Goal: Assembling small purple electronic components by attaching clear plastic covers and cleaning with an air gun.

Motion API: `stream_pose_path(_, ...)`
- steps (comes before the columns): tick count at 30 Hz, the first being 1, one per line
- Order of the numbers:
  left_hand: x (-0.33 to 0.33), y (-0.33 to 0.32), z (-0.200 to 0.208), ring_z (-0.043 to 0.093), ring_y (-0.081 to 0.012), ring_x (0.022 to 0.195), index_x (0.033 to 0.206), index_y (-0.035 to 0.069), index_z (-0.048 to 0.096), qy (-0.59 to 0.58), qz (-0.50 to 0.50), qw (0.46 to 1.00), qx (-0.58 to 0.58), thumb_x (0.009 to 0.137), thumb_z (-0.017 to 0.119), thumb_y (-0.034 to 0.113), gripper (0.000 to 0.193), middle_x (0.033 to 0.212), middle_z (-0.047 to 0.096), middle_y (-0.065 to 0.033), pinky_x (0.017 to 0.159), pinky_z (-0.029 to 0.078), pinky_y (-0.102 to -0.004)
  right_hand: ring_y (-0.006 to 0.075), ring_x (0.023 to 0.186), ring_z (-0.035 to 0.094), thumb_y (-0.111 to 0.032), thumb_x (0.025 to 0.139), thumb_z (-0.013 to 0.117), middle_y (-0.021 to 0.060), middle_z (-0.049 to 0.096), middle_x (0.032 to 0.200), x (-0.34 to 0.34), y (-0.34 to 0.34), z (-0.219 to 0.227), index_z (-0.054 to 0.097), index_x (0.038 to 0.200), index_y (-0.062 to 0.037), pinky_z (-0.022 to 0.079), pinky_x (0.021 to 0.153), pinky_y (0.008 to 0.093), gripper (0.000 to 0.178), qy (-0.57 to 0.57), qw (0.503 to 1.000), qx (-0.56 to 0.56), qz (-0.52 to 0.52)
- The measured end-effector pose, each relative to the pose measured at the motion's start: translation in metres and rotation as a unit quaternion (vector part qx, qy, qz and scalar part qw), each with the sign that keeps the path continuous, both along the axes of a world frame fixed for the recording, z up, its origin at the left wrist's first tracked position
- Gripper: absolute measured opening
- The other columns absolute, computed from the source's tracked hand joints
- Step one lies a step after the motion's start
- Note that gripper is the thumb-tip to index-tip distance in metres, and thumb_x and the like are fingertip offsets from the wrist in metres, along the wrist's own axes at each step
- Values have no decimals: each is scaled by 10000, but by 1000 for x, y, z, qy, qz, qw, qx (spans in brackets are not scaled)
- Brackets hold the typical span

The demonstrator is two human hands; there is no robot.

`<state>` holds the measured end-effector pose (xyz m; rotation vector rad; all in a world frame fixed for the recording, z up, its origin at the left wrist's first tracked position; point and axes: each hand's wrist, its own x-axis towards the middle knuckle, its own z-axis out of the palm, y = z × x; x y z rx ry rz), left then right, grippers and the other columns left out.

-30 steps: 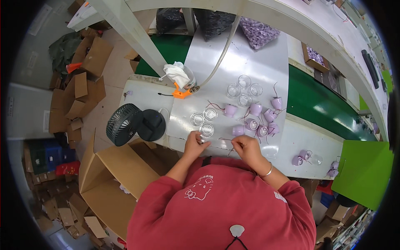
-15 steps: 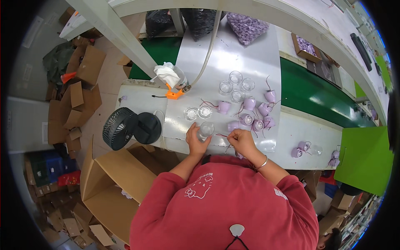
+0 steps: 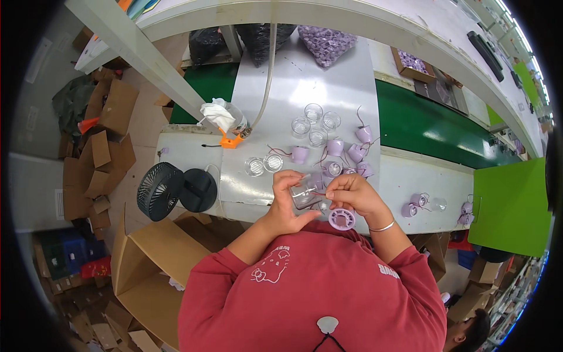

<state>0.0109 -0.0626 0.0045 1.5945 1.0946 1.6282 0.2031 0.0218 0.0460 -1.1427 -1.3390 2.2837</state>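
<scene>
A clear plastic cup (image 3: 302,196), tilted on its side, is held between the thumb and fingers of my left hand (image 3: 282,206). Close by, my right hand (image 3: 359,195) pinches thin reddish wires (image 3: 318,193) at the cup's mouth. Just below the right fingers hangs a light purple round part with a slotted ring face (image 3: 341,219); my fingers partly hide how it is held. Beyond my hands stand several purple cup-shaped pieces with wires (image 3: 299,154). Two clear cups (image 3: 254,166) rest to their left, and several more clear cups (image 3: 314,112) are grouped farther back.
A black fan (image 3: 159,190) stands on the left beside an orange tool (image 3: 230,141) and a container topped with white cloth (image 3: 217,115). A bag of purple parts (image 3: 326,44) lies at the back. On the right is a green board (image 3: 509,214); an open carton (image 3: 167,258) sits lower left.
My left hand has lifted the clear cup off the table and tilted it. My right hand has brought the wires to it, and the purple ring face now shows. The view has shifted slightly.
</scene>
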Motion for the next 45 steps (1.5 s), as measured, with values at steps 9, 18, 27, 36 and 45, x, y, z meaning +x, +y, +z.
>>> stream_pose_path(9,16,-9,32,471,-250,1077,1098,-27,562,-2,-66,994,-84,864,567,113,272,1143,475,-163,924,379,-343,58,529,529,-76,812,668,36,615,671,-8,-13,17,661,860,12,401,450,179,100,66,997,-32,34)
stream_pose_path(18,20,-2,39,562,-211,993,1014,-50,633,-161,53,979,-109,978,435,181,307,1038,594,-141,868,426,-300,212,1117,512,-153,861,634,121,502,1251,11,-31,11,435,1269,-9,450,908,332,476,68,946,252,-190)
stream_pose_path(27,26,5,45,598,-234,936,1153,-34,515,-227,46,972,-32,989,324,406,507,994,604,-161,848,459,-356,379,1174,475,-554,795,620,172,303,1391,10,-46,8,112,1437,-95,544,748,448,939,339,935,-64,-83)
stream_pose_path(36,31,6,44,598,-252,910,1227,26,493,-222,90,971,-17,983,273,462,546,970,619,-156,850,466,-390,165,1055,481,-140,714,752,95,441,1200,9,-37,18,341,1319,-51,456,800,286,736,25,842,528,-107)
stream_pose_path(45,40,-5,52,567,-230,971,1231,-68,464,-139,12,990,17,888,385,611,765,1020,605,-151,885,429,-370,174,976,459,-134,752,570,94,438,1079,10,-36,30,384,1199,-20,385,861,296,497,132,935,327,-31)
